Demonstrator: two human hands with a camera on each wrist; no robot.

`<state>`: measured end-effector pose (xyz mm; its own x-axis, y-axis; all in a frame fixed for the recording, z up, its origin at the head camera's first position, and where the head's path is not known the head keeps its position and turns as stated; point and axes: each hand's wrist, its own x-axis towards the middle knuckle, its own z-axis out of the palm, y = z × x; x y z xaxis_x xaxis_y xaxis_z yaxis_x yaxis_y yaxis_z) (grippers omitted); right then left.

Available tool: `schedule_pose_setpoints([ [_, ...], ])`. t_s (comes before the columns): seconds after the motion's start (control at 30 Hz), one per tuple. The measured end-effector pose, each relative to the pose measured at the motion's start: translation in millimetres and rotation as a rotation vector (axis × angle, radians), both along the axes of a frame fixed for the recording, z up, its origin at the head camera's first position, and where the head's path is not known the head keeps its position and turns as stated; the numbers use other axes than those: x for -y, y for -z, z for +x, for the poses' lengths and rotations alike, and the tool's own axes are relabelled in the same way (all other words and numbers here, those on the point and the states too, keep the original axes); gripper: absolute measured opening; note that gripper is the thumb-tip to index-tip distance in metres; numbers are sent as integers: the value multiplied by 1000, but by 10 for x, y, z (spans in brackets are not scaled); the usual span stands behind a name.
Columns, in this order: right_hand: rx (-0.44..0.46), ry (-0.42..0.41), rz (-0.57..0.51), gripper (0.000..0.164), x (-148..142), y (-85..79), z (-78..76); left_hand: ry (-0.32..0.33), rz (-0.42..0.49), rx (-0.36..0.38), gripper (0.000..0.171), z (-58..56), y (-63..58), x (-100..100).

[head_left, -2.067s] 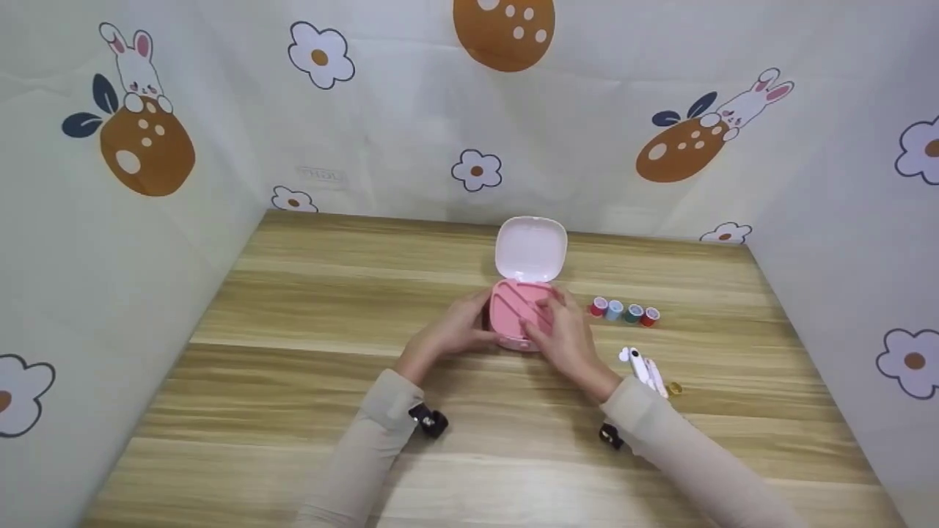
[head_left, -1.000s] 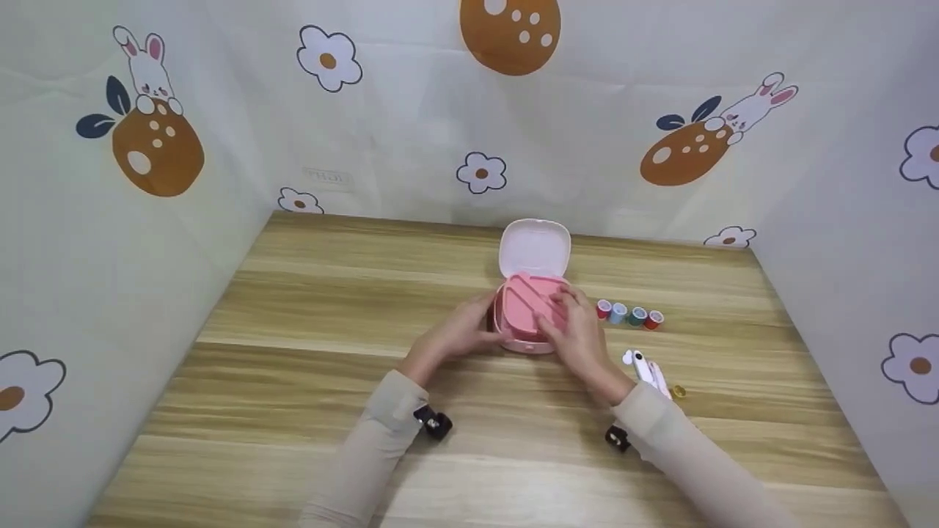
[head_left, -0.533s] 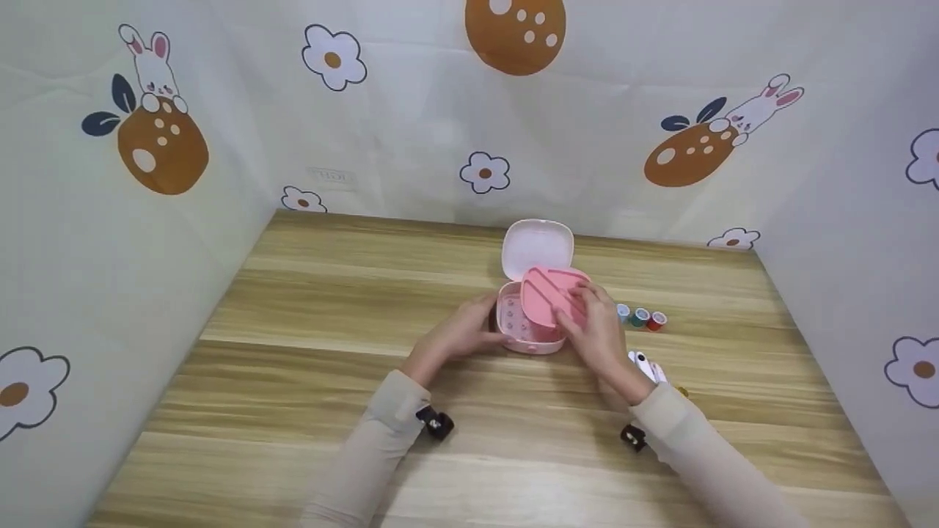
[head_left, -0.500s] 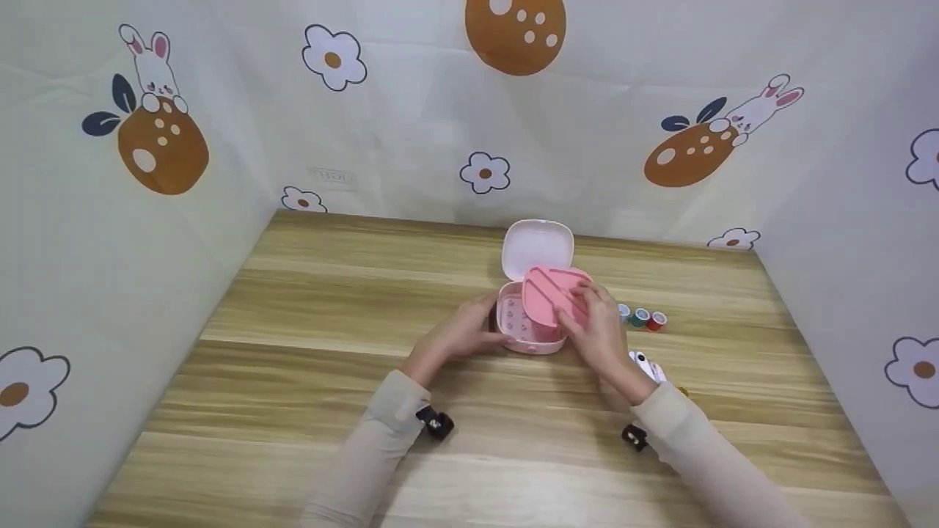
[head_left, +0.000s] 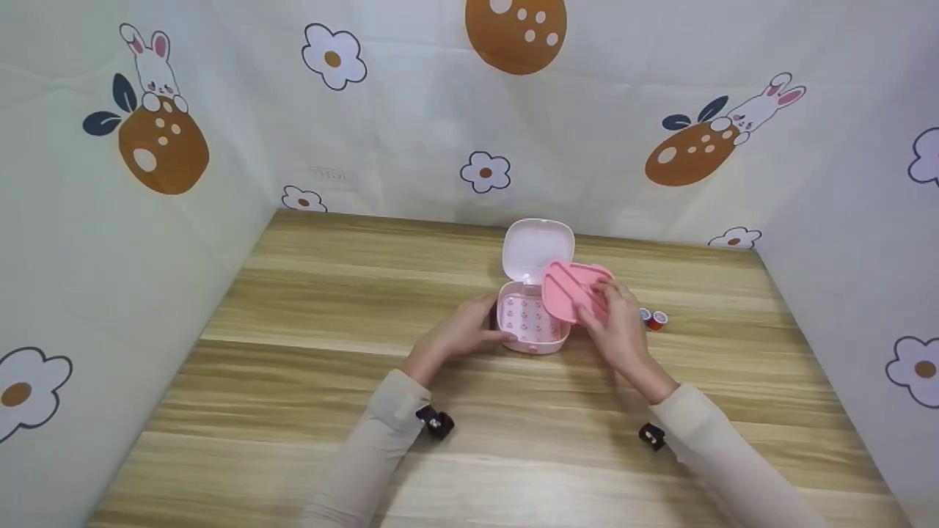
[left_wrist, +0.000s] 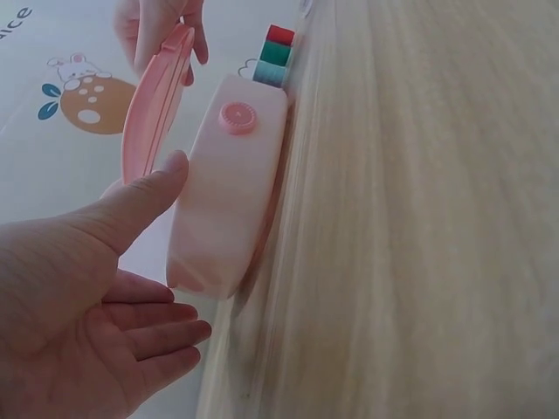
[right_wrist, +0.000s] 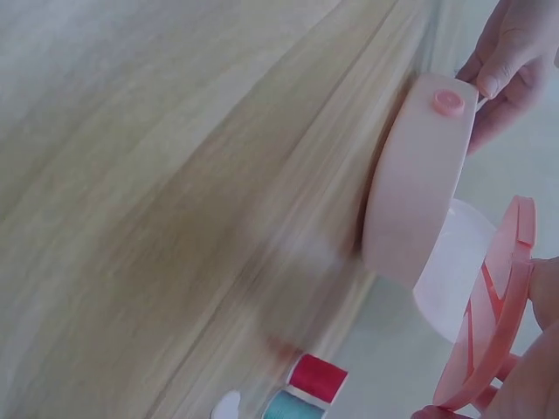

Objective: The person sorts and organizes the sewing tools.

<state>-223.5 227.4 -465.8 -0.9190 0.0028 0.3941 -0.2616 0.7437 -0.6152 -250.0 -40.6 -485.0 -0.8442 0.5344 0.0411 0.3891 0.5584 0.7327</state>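
A light pink sewing box (head_left: 543, 348) stands on the table with its lid (head_left: 538, 246) raised at the back. Small printed motifs show on its floor. My left hand (head_left: 462, 328) holds the box's left side, its thumb at the front rim. My right hand (head_left: 620, 330) pinches the right edge of a darker pink divided tray (head_left: 563, 295). The tray is tilted and overlaps the box's right side from above. In the left wrist view, the box's round pink clasp (left_wrist: 238, 118) faces me. The right wrist view shows the tray (right_wrist: 489, 323) apart from the box.
Thread spools (head_left: 659, 320) stand right of the box, partly hidden by my right hand; a green spool (left_wrist: 275, 53) shows in the left wrist view. A small white piece (right_wrist: 226, 406) lies by a red spool (right_wrist: 317, 377). Patterned cloth (head_left: 411, 125) walls the table's back and sides.
My right hand has lifted the tray out of the box and carried it right, baring the floor. Its arm now covers the white tools and some spools. My left hand stays at the box.
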Motion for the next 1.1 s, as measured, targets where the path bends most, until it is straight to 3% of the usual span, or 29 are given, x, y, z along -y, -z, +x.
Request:
schedule_pose_setpoints([
  [0.37, 33, 4, 18, 41, -166, -57, -19, -16, -12, 15, 85, 4, 7, -18],
  [0.83, -8, 16, 66, 36, -458, -99, -66, 4, 20, -25, 81, 6, 12, -13],
  [1.1, 104, 37, 56, 46, -609, -153, -106, 1, 6, -14, 83, 13, 1, -15],
])
